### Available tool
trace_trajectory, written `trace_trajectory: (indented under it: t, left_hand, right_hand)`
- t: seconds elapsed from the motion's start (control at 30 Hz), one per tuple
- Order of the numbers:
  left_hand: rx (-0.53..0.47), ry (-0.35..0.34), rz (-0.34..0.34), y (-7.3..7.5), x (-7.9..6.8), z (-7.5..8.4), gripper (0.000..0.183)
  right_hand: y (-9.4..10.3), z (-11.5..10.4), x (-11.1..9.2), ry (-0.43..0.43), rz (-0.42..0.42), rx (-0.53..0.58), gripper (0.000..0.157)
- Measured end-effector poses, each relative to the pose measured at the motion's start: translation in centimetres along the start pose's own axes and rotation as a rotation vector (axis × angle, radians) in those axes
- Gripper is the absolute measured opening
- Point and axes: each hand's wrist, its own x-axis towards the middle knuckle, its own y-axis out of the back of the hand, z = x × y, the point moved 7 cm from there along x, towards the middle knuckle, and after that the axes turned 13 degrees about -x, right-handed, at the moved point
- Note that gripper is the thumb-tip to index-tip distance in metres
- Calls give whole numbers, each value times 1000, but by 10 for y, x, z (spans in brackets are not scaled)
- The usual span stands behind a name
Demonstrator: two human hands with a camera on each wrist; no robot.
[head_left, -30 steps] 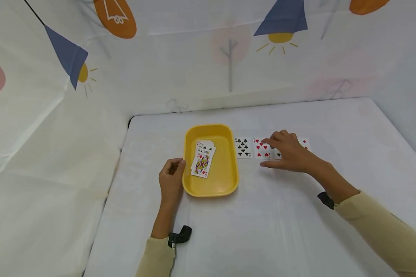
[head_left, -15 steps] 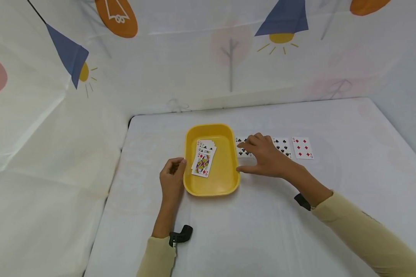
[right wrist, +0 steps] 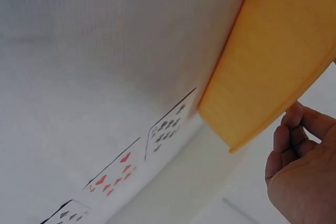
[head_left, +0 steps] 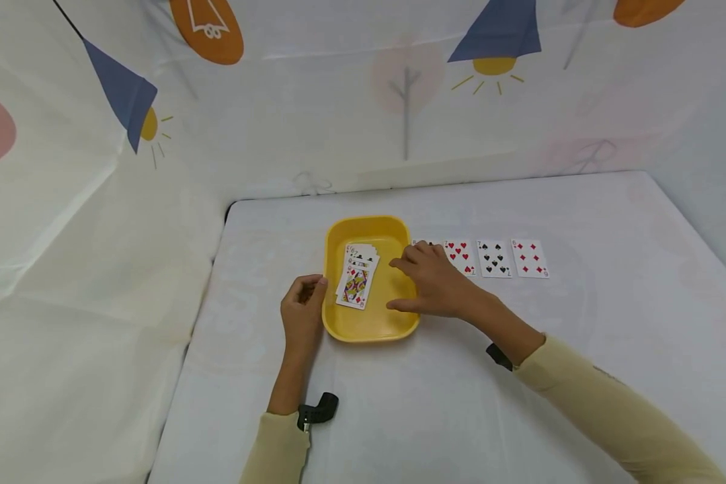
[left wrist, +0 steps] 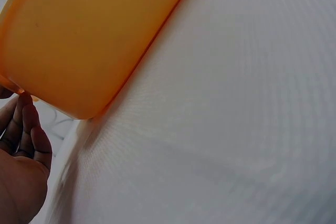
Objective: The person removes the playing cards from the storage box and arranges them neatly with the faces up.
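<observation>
Head view: white table (head_left: 411,417), patterned walls (head_left: 333,128); right fingers (head_left: 402,265) apart, left fingers (head_left: 304,279) clamped on yellow tray (head_left: 369,327)

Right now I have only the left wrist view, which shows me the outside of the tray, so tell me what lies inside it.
Observer: Overlapping playing cards, with the queen of diamonds on top, lie in the left part of the yellow tray.
Operator: Now report where the other hand is.
Observer: The right hand is over the tray's right rim in the head view, its thumb and index finger spread apart.
Operator: Then tell me what sits on the table past that side of the tray.
Observer: A row of four face-up cards runs to the right of the tray, the nearest one partly covered by that hand in the head view.
</observation>
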Motion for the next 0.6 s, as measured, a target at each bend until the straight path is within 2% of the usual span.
trace_trajectory:
  t: [0.3, 0.5, 0.6]
  left_hand:
    - [5, 30, -1, -3, 0, 2, 28]
    - [33, 45, -6, -11, -10, 28, 26]
    - [36, 46, -9, -13, -12, 32, 25]
  right_hand:
    - [-9, -16, 11, 21, -35, -43, 71]
    - [-14, -22, 17, -2, -88, -104, 75]
    - [-18, -25, 21, -14, -106, -138, 78]
